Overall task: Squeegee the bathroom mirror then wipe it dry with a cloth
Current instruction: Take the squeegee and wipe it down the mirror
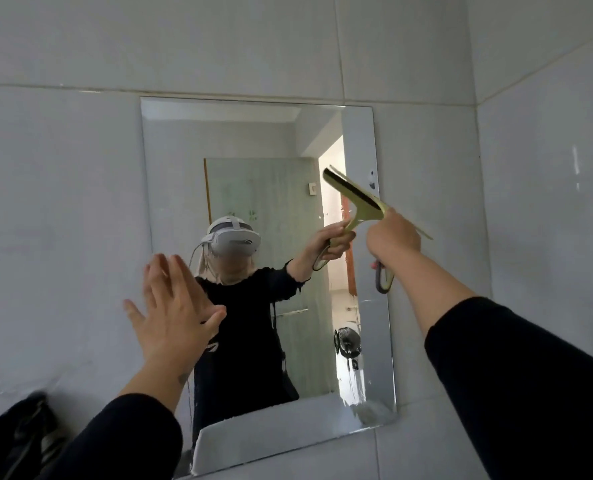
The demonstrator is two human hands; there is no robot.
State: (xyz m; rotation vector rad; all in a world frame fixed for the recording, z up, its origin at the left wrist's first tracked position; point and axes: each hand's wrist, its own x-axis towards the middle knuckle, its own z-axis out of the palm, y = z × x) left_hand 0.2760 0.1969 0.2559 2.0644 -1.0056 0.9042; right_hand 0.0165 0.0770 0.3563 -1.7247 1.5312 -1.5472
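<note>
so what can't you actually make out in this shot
- Head view: whether the squeegee blade touches the mirror; the angle does not show any gap.
- Squeegee handle: mostly hidden inside the right hand.
- Dark object at lower left: blurred and cut off by the frame edge.
- Left hand: whether it presses the wall or mirror edge is unclear.
- Cloth: none in view.

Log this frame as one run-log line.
phase: squeegee | right hand: holds squeegee at mirror right edge | left hand: open, empty | cloth: unseen

Long black sleeves (517, 368), bare hands — white headset (234, 237) reflected
</note>
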